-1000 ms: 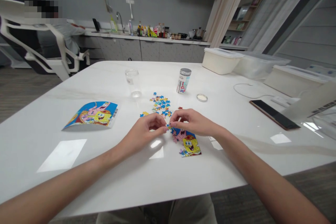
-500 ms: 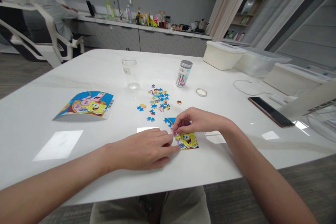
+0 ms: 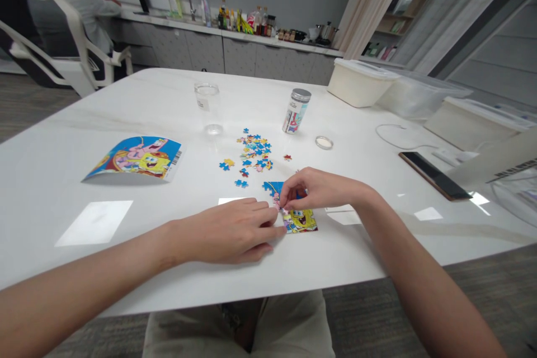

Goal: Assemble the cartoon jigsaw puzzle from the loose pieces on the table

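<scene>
A partly joined jigsaw puzzle (image 3: 301,220) with a yellow cartoon face lies on the white table in front of me. My left hand (image 3: 237,232) rests palm down at its left edge, fingers stretched out, the tips touching the border. Over the puzzle's upper middle is my right hand (image 3: 308,191), thumb and fingers pinched on a small jigsaw piece that they mostly cover. Beyond the hands lies a pile of loose jigsaw pieces (image 3: 257,148), mostly blue and yellow. A curled picture sheet (image 3: 140,158) with the same cartoon style sits to the left.
Behind the pieces stand a clear jar (image 3: 208,109) and a silver-lidded canister (image 3: 297,112), with a round lid (image 3: 324,142) nearby. A phone (image 3: 434,175), a cable and storage boxes (image 3: 361,85) are on the right. A person sits in a chair at far left.
The view has tilted down slightly, so the table items appear higher in the picture. Both hands keep nearly the same place at the puzzle.
</scene>
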{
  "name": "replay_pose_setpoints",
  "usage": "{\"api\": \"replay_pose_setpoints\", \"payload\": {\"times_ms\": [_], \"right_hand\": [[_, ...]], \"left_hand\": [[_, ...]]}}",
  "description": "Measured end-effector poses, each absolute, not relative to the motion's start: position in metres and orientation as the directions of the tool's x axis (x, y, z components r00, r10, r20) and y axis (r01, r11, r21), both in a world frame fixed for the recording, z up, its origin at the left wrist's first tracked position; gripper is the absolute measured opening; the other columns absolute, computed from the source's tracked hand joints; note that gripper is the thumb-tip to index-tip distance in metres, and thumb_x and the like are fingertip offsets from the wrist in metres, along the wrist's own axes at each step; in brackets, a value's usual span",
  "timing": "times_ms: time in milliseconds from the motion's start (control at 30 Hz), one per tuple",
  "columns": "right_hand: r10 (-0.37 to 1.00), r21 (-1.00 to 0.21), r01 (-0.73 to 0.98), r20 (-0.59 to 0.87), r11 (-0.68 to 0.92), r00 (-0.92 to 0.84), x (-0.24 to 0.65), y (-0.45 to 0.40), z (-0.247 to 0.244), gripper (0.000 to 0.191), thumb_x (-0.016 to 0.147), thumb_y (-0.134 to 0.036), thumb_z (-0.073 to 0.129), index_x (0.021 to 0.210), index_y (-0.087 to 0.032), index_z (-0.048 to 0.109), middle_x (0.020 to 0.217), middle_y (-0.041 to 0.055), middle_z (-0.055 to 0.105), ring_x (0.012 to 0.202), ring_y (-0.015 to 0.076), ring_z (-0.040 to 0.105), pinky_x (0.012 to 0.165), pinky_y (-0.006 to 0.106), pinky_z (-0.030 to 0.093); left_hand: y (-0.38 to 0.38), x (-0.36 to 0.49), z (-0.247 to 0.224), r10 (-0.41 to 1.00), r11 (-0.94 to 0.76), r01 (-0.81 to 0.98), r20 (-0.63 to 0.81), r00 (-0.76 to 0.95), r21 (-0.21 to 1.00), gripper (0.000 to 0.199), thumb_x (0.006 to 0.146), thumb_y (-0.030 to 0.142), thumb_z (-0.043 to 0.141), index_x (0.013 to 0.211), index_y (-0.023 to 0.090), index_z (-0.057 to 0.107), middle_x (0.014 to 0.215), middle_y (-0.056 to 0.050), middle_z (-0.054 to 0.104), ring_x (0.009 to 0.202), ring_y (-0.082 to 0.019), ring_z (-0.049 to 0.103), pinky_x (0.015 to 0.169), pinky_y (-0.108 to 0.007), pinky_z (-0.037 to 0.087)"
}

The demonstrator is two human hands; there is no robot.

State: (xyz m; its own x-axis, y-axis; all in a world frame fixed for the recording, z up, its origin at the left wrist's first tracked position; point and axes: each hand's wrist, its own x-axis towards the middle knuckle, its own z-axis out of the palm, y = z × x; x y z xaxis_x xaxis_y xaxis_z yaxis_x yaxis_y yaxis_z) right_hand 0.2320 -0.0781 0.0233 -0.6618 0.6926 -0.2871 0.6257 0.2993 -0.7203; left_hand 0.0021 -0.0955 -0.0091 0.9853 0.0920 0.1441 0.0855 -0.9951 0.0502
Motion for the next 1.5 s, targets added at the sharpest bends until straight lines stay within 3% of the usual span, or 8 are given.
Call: {"api": "replay_pose_setpoints", "payload": {"times_ms": [633,833,1067,1233,1367,1500], "right_hand": [[0.707,-0.667,0.655,-0.268,0.354,-0.655,0.231,-0.078,0.019,0.008,0.075,-0.021,0.067,0.080,-0.017,0.072,0.070,-0.0001,0.068,0.061,0.0098,0.055,0.057,0.021,0.042],[0.745,-0.630,0.671,-0.210,0.391,-0.632,0.235,-0.078,0.024,0.014,0.082,-0.028,0.061,0.085,-0.017,0.070,0.074,0.0011,0.068,0.063,0.0103,0.054,0.058,0.022,0.039],[0.908,-0.631,0.723,-0.068,0.283,-0.414,0.239,-0.074,0.026,0.023,0.088,-0.035,0.053,0.088,-0.016,0.066,0.079,0.0042,0.068,0.068,0.0137,0.057,0.064,0.026,0.041],[0.991,-0.469,0.875,0.116,0.116,-0.069,0.252,-0.062,0.014,0.021,0.088,-0.027,0.050,0.089,-0.016,0.068,0.087,0.0084,0.068,0.075,0.0178,0.058,0.070,0.030,0.043],[0.999,-0.313,0.949,0.033,0.036,-0.027,0.261,-0.057,0.004,0.021,0.085,-0.028,0.055,0.096,-0.015,0.068,0.096,0.0126,0.066,0.084,0.0219,0.060,0.075,0.034,0.044],[0.994,-0.351,0.935,-0.073,0.057,-0.087,0.263,-0.058,0.002,0.025,0.081,-0.039,0.062,0.091,-0.017,0.068,0.097,0.0116,0.065,0.083,0.0219,0.060,0.075,0.035,0.045]], "left_hand": [[-0.095,0.002,-0.009,0.085,-0.996,0.081,0.164,0.983,0.028,0.015,0.092,0.018,0.046,0.101,0.017,0.058,0.087,-0.006,0.057,0.073,-0.017,0.049,0.064,-0.030,0.039],[-0.095,0.003,-0.008,0.079,-0.997,0.074,0.158,0.984,0.035,0.016,0.093,0.019,0.045,0.104,0.016,0.057,0.089,-0.007,0.058,0.075,-0.018,0.050,0.066,-0.031,0.040],[-0.095,0.002,-0.007,0.078,-0.997,0.076,0.150,0.986,0.021,0.022,0.092,0.019,0.047,0.113,0.016,0.054,0.092,-0.007,0.060,0.078,-0.019,0.052,0.068,-0.032,0.042],[-0.095,0.001,-0.007,0.088,-0.996,0.086,0.128,0.988,0.021,0.025,0.090,0.020,0.051,0.115,0.015,0.052,0.095,-0.008,0.060,0.082,-0.020,0.053,0.072,-0.033,0.043],[-0.096,0.000,-0.009,0.102,-0.995,0.101,0.126,0.987,0.018,0.024,0.090,0.020,0.051,0.114,0.016,0.053,0.093,-0.007,0.060,0.082,-0.020,0.053,0.072,-0.032,0.042],[-0.096,-0.001,-0.009,0.094,-0.996,0.095,0.149,0.984,0.003,0.023,0.089,0.019,0.051,0.112,0.016,0.053,0.092,-0.007,0.060,0.078,-0.020,0.052,0.069,-0.032,0.041]]}}
